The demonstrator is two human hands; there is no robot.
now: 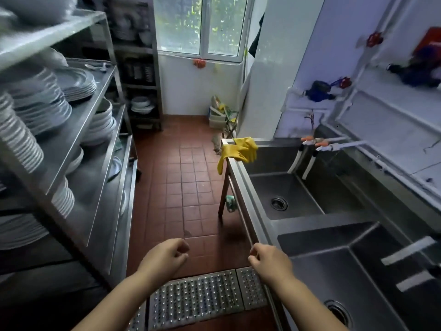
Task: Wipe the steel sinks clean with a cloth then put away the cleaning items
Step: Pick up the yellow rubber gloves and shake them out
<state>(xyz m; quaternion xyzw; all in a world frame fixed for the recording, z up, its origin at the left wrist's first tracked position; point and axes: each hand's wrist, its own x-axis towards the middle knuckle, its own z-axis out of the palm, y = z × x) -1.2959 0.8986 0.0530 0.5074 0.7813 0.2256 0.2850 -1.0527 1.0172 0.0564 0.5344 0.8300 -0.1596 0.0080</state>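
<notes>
Your left hand (pixel 167 255) and right hand (pixel 269 259) hang loosely curled, holding nothing, so you risk overlooking the yellow rubber gloves (pixel 241 149) draped on the far corner of the steel sinks (pixel 248 177).

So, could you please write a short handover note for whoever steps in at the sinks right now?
Left hand: loosely curled, holding nothing, over the tiled floor.
Right hand: loosely curled, holding nothing, at the front rim of the near sink.
Yellow rubber gloves hang over the far corner of the far sink. A greenish cloth-like item hangs below the sink's front edge; I cannot tell exactly what it is.
Done: both sinks hold no dishes; whether they have been wiped cannot be judged.
Left: check the wiping, then put away the gloves and the cloth.
</notes>
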